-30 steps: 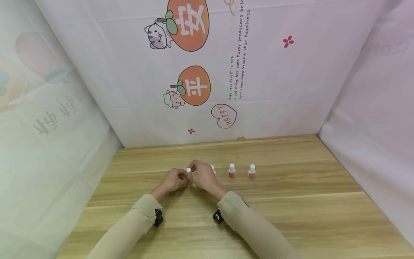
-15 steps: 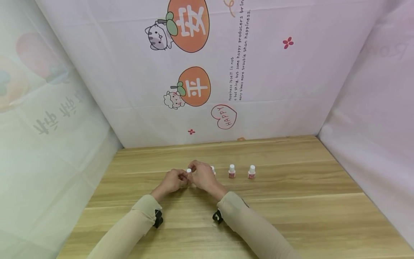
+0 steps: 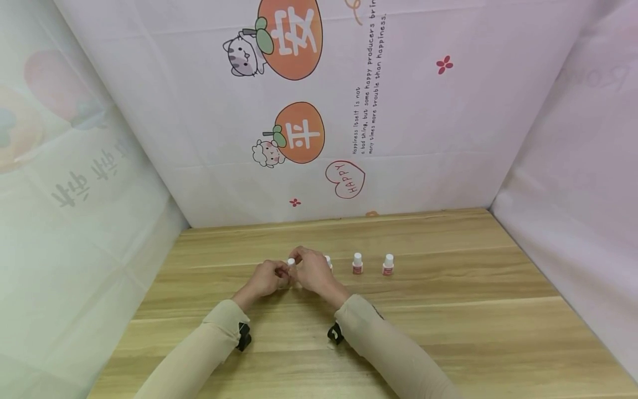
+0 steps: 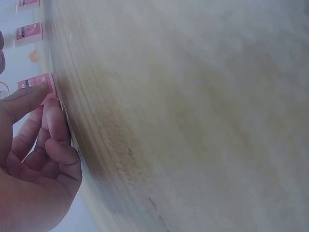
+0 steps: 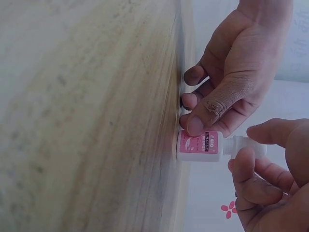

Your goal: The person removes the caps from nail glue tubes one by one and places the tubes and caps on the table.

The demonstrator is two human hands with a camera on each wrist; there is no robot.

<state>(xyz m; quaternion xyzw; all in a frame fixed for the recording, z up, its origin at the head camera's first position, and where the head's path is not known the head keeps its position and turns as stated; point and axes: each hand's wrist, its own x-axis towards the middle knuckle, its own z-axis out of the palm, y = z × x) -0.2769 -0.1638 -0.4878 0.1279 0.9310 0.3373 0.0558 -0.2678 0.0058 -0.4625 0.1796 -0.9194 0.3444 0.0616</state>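
A small white glue bottle with a pink label stands upright on the wooden table. My left hand holds it low down, thumb across the label, as the right wrist view shows. At its white cap, the thumb and fingers of my right hand pinch from both sides. From the head camera, only the cap and a little of the bottle show between my hands. In the left wrist view, the left thumb and fingers grip the label near the tabletop.
To the right stand more bottles of the same kind: one partly hidden bottle behind my right hand, a middle bottle and an outer bottle. Printed white cloth encloses the wooden table at the back and sides.
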